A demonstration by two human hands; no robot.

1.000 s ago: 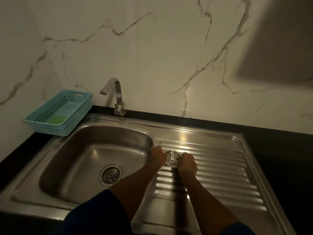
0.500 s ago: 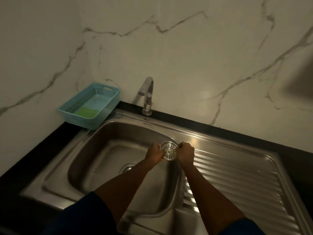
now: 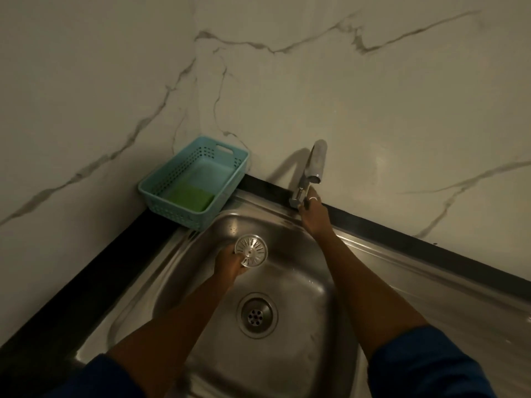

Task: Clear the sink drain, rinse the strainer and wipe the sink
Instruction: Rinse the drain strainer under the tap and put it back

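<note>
My left hand holds the round metal strainer above the back of the steel sink basin, its slotted face tilted up. The open drain shows at the basin's bottom, with small holes in it. My right hand reaches to the base of the tap at the back rim, fingers wrapped around the tap's valve. No water is visibly running from the spout.
A teal plastic basket with a green sponge in it stands on the black counter in the back left corner. The ribbed drainboard stretches right of the basin. A marble wall rises behind.
Both hands held the strainer over the drainboard, then over the basin. Now my right hand has let go and moved to the tap; my left hand alone holds the strainer.
</note>
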